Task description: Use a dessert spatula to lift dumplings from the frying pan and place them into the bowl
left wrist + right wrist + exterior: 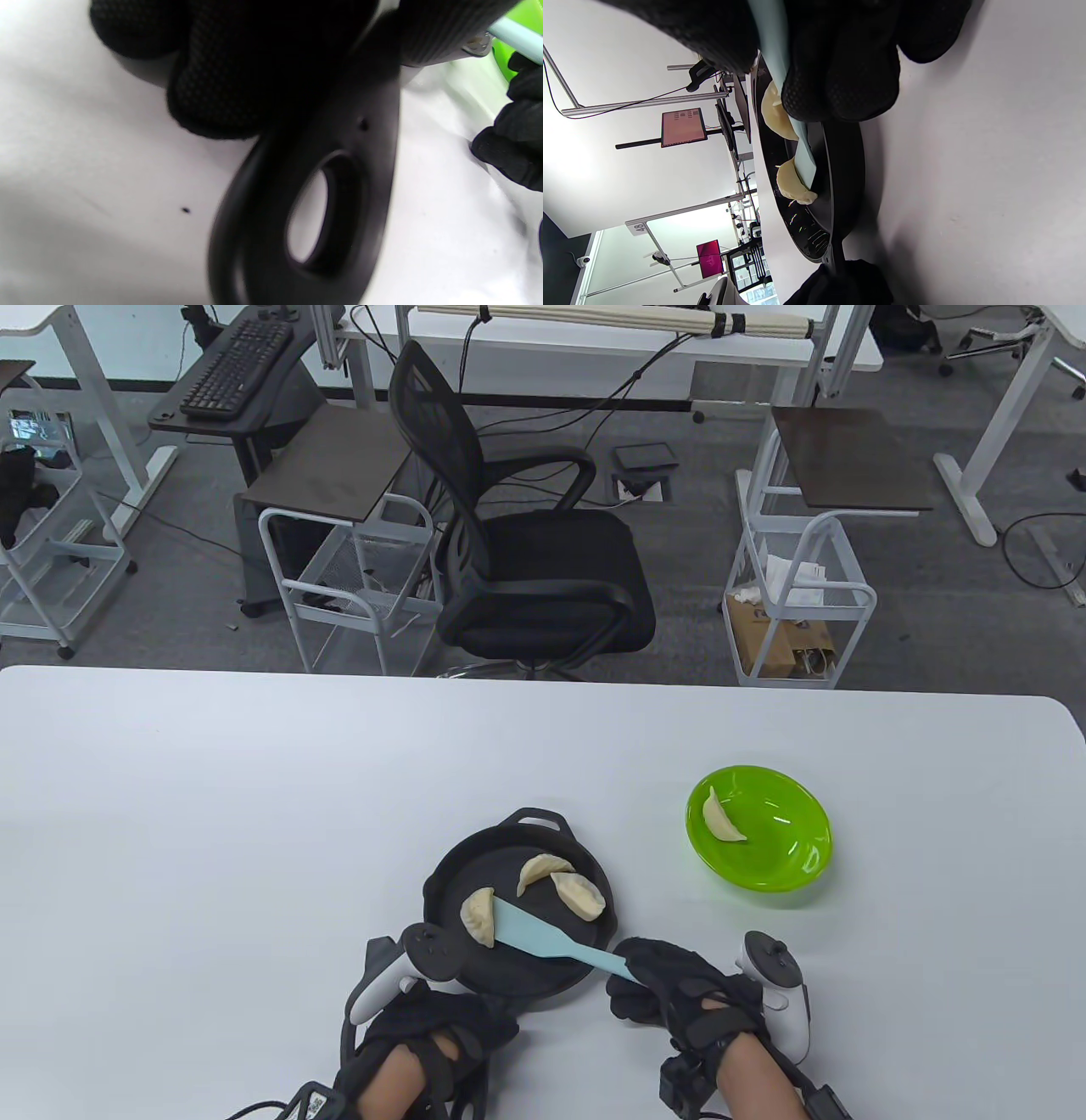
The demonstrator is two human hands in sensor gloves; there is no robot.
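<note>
1. I am gripping the pan (543, 959) handle with my left hand (424, 1035); better keep it steady.
2. My right hand (679, 997) is pinching the spatula (543, 937), whose blade is touching the left dumpling (479, 916); slide it flat underneath.
3. The bowl (789, 848) is waiting at right.

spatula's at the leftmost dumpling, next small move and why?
Probably slide the spatula blade further under the leftmost dumpling, then lift. Its tip only meets the dumpling's edge, the right hand holds its handle, and the left hand steadies the pan.
</note>
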